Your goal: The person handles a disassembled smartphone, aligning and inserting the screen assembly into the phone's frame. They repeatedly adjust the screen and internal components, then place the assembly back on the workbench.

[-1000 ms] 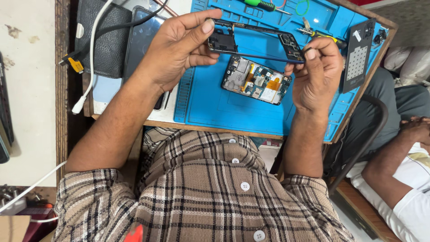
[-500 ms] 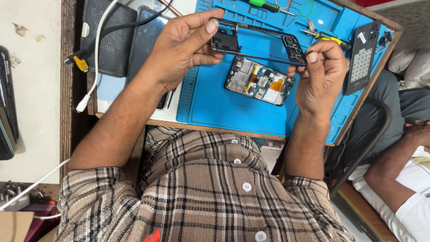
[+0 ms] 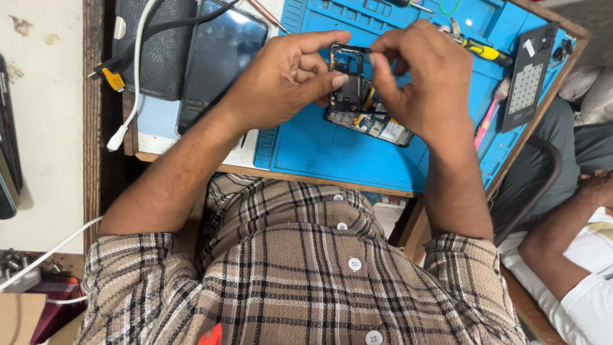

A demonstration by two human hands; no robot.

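Note:
My left hand (image 3: 281,76) and my right hand (image 3: 421,80) meet over the blue work mat (image 3: 338,150). Between their fingertips they hold a small black plastic phone frame piece (image 3: 348,80), tilted up on edge. Under it, flat on the mat, lies an opened phone (image 3: 377,128) with its circuit board and parts showing; my right hand hides most of it. My checked shirt fills the lower part of the view.
A dark phone screen (image 3: 220,61) and a black pouch (image 3: 153,48) with white and black cables lie at the left. A yellow-handled tool (image 3: 482,50), a pink tool (image 3: 488,118) and a black perforated back cover (image 3: 530,76) sit at the right. Another person's arm (image 3: 568,236) rests at the lower right.
My right hand has come left from the mat's right side to meet my left. The long black frame piece that was stretched flat between both hands now stands tilted over the opened phone.

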